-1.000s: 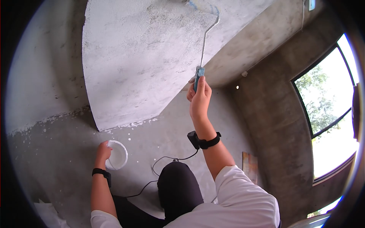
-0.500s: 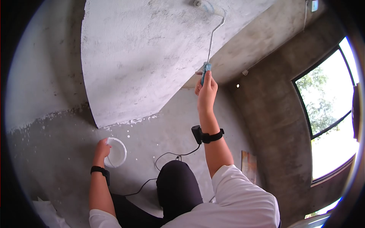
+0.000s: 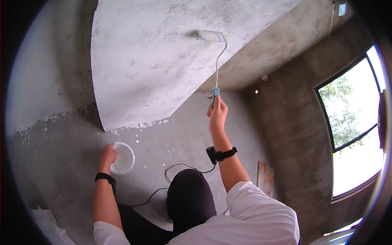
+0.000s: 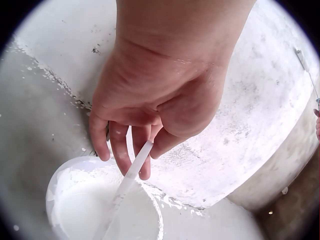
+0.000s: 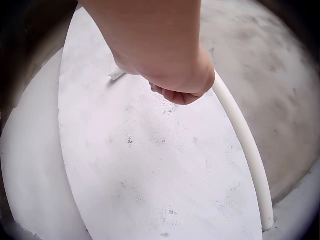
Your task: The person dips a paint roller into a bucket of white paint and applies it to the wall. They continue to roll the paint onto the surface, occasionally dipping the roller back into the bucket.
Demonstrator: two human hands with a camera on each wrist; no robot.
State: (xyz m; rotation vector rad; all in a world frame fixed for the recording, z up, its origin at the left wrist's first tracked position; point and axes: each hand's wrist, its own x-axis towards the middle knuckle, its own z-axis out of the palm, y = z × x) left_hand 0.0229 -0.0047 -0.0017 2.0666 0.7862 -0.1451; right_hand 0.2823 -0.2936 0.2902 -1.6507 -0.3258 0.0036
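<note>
In the head view my right hand grips the blue handle of a paint roller, thumb along it. The roller sleeve lies against a sloping, white-painted surface with grey patches showing through. Seen from the right wrist, the fingers are curled and the handle is hidden behind the hand. Low on the left, my left hand holds a white bucket by its bail handle. The left wrist view shows that pale plastic handle pinched by thumb and fingers, with white paint inside the bucket.
A grey wall spattered with white meets the painted surface's lower edge. A window is at the right, and a coloured board leans near the corner. A black cable runs by my wrist cameras and dark-clad knee.
My right hand has drawn the roller down the painted surface towards me, after a small shift right. My left hand still holds the bucket, which appears slightly higher in view.
</note>
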